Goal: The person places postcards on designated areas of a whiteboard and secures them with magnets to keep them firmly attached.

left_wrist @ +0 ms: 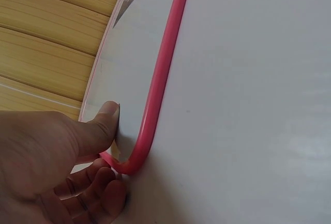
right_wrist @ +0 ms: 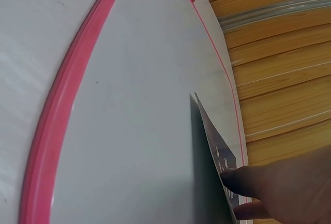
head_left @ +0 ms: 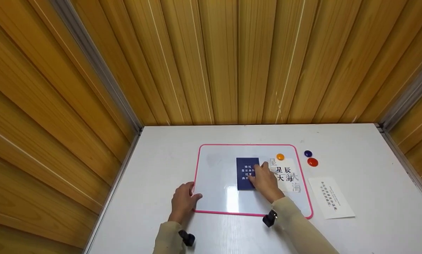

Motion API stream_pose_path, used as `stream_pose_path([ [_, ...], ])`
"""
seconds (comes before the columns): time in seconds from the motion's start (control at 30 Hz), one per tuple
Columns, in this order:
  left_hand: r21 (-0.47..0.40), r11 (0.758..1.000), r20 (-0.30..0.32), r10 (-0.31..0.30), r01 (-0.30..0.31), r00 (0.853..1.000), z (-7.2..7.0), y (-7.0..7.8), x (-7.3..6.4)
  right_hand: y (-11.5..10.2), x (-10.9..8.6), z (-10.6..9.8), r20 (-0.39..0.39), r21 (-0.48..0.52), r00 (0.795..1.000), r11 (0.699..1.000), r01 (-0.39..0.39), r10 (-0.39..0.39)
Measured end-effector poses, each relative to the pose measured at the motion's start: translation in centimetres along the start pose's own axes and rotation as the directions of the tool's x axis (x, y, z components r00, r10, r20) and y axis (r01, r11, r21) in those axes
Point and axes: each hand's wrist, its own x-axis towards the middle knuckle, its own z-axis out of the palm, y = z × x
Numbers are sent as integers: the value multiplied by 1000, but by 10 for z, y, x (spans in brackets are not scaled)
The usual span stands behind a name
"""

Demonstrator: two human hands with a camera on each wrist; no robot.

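Fingers of R. hand (head_left: pixel 266 180) clamped on blue card (head_left: pixel 244 174), tilted mid-whiteboard (head_left: pixel 216 176); L. hand (head_left: pixel 184 201) pinching near-L. corner; step appears card positioning, next prob. req. laying flat.

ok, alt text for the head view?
A person's right hand pinches a dark blue card over a pink-edged whiteboard; the left hand grips the whiteboard's left edge. On its right side are a pale card and an orange disc; farther right, a blue-purple disc, red disc and white card lie on the table.
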Motion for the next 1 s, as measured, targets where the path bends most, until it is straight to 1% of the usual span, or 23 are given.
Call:
stream_pose_path([
  [0.23, 10, 1000, 0, 12, -12, 1000, -1, 0, 1, 0, 0, 1, -28, -78, 1000, 997, 10, -12],
  [0.4, 22, 999, -6, 24, -24, 1000, 0, -1, 1, -1, -1, 2, -46, -122, 998, 992, 30, -36],
  [0.63, 9, 1000, -1, 6, -6, 1000, 0, 0, 1, -2, -2, 2, -60, -139, 997, 989, 45, -54],
  [1.0, 2, 1000, 5, 3, -3, 1000, -1, 0, 0, -1, -4, 5, -103, -154, 992, 986, 61, -78],
])
